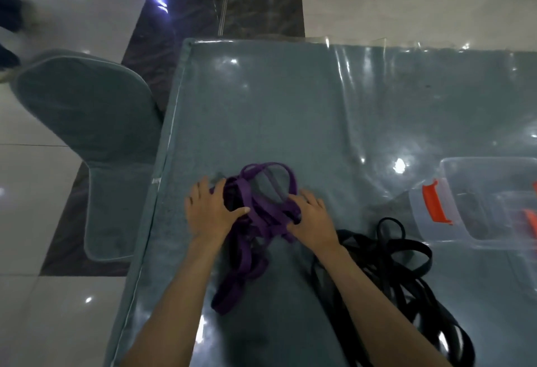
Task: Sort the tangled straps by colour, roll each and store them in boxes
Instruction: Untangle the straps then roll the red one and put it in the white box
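A tangle of purple strap (255, 221) lies on the table (261, 110) in front of me, its loops reaching away from me and trailing back toward me. My left hand (210, 209) rests on its left side with fingers spread and the thumb against the strap. My right hand (309, 217) lies on its right side, fingers extended over the purple loops. A pile of black strap (401, 273) sits to the right of my right forearm. Clear plastic boxes (476, 201) with orange latches stand at the right edge.
A grey-covered chair (96, 139) stands left of the table. The table has a grey cloth under a clear plastic sheet. A tiled floor surrounds it. A blurred person's leg (10, 17) shows at the far left.
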